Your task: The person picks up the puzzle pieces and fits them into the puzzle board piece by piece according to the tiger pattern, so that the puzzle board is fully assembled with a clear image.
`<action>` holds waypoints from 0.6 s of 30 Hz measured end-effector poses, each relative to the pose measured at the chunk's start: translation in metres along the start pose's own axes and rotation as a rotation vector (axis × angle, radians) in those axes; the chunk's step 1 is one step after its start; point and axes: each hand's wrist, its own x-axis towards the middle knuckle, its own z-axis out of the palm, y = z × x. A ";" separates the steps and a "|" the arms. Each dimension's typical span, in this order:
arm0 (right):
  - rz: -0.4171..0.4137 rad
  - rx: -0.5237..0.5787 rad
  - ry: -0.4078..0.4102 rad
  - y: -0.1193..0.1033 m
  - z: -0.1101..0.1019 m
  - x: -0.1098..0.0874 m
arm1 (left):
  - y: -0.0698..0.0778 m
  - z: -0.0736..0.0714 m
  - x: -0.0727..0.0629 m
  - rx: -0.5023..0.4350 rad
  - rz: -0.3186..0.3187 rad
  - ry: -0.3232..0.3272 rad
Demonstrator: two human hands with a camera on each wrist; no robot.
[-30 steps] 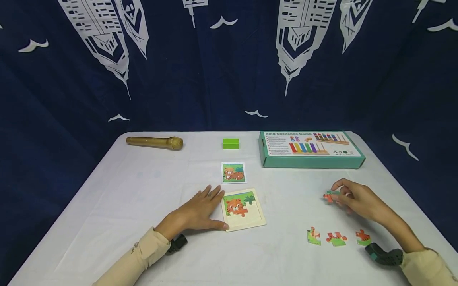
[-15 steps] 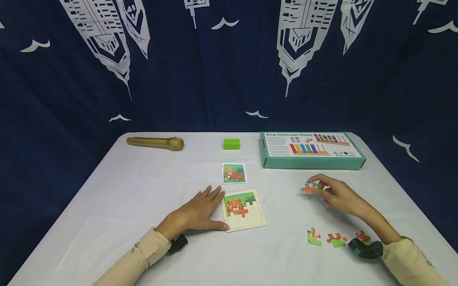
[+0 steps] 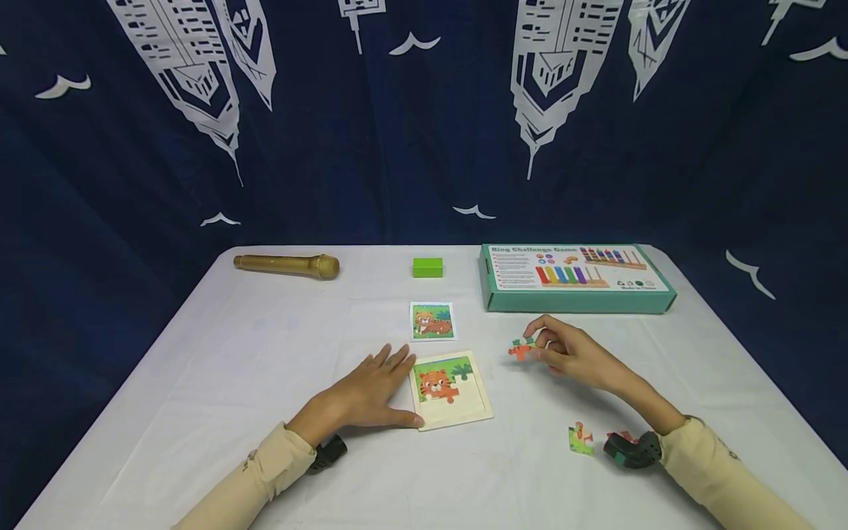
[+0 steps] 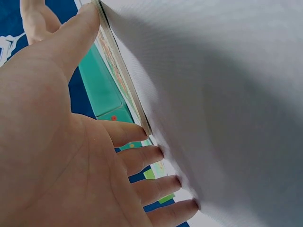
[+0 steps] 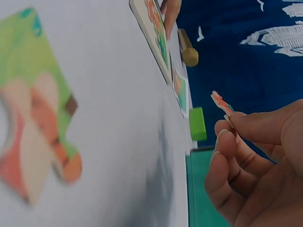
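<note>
Right hand (image 3: 573,357): thumb and forefinger are clamped on one piece (image 3: 520,350), gripping it at its right edge. The gap between the two tips equals the thickness of the piece. The other fingers are curled behind the grip; whether the middle finger also touches the piece cannot be told. The piece is raised off the table (image 3: 199,368), tilted, and located to the right of the board (image 3: 473,401), near it but apart.

Left hand (image 3: 374,390): palm down, fingers straight, thumb spread wide from the forefinger. The thumb tip touches the near left corner of the board; the forefinger tip touches its far left corner. The remaining three fingertips rest on the table, with small gaps between them.

Board: flat on the table, partly filled at the far left with a tiger's head and greenery; bare wood shows at the near side and right. The card (image 3: 433,322) lies just beyond the board. The block (image 3: 428,268) sits farther back, between the microphone (image 3: 285,265) at left and the box (image 3: 563,301) at right. One loose piece (image 3: 581,439) lies at near right.
</note>
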 end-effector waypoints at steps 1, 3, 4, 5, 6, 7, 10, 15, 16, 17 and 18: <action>0.001 0.007 -0.007 -0.001 0.003 0.002 | 0.000 0.000 0.000 -0.001 0.000 0.000; 0.010 0.011 -0.024 -0.005 0.008 0.007 | 0.000 0.000 0.000 0.000 0.001 0.001; 0.016 0.011 -0.034 -0.006 0.010 0.009 | -0.001 0.000 0.000 0.003 0.002 0.002; 0.025 0.007 -0.043 -0.007 0.013 0.012 | -0.001 0.000 0.000 0.006 0.004 0.002; 0.031 0.005 -0.050 -0.008 0.016 0.014 | -0.001 0.000 0.000 0.008 0.004 0.002; 0.035 0.003 -0.058 -0.009 0.019 0.016 | -0.001 0.000 0.000 0.008 0.005 0.002; 0.046 0.017 -0.088 -0.010 0.029 0.020 | -0.001 0.001 0.000 0.006 0.005 0.003; 0.075 0.080 -0.132 -0.014 0.043 0.028 | -0.001 0.001 0.000 0.007 0.003 0.003; 0.082 0.092 -0.139 -0.015 0.045 0.029 | -0.001 0.001 0.000 0.007 0.003 0.003; 0.089 0.104 -0.147 -0.016 0.047 0.030 | -0.001 0.000 -0.001 0.007 0.003 0.002; 0.097 0.116 -0.156 -0.016 0.049 0.032 | -0.001 0.000 -0.001 0.006 0.002 0.002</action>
